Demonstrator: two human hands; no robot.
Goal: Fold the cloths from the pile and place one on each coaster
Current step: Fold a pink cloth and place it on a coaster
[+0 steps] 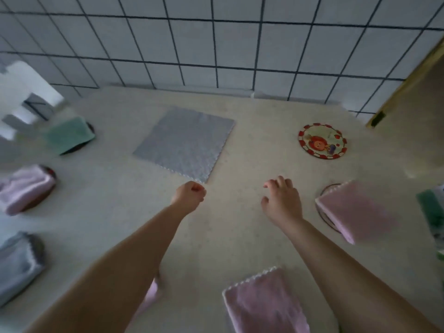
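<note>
Pale worktop (240, 236) carrying grey cloth (185, 144) spread flat far centre, bare round coaster (322, 141) far right, folded cloths on coasters left and right.

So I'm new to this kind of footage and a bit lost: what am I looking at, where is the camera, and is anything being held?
There is no machine here. The single picture comes from a camera worn on a person's head, looking down at their two bare arms over a pale table by a tiled wall.

The left hand is curled at the near corner of a flat grey cloth and seems to pinch it. The right hand hovers open, holding nothing.

Around them, folded cloths lie on coasters, such as the green cloth. One round red coaster is bare.
</note>
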